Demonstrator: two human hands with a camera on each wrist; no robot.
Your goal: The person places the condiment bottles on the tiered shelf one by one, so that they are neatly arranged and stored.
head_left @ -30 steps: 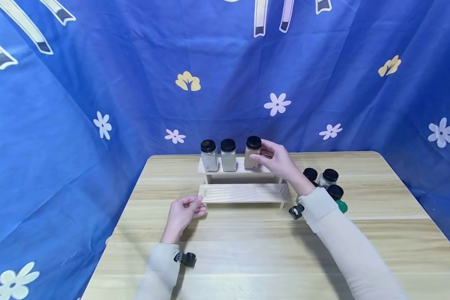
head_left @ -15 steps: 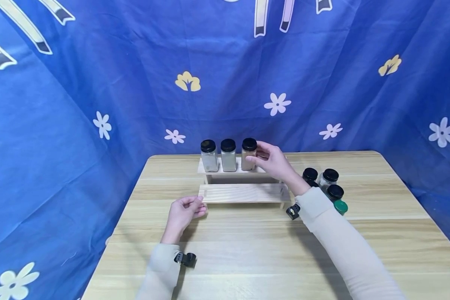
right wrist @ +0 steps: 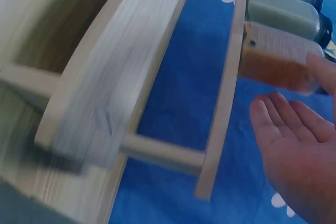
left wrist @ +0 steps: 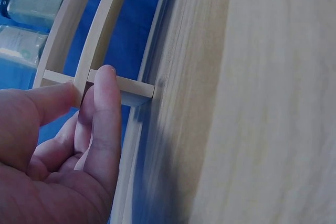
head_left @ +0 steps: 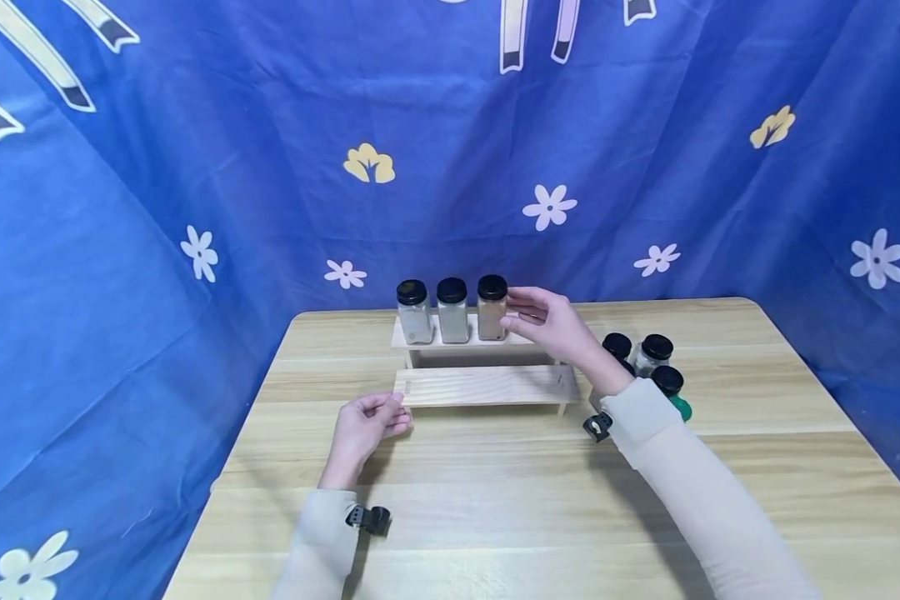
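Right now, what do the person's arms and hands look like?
Left sleeve and right sleeve: long, plain, off-white. Each wrist carries a small black device: left device, right device. Left hand and right hand: gloveless. No cables visible.

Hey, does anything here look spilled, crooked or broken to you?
Nothing stands out. The three jars on the wooden rack stand upright in a row, lids on, and no spill shows on the table. The jars farther right are partly hidden, so I can't vouch fully for those.
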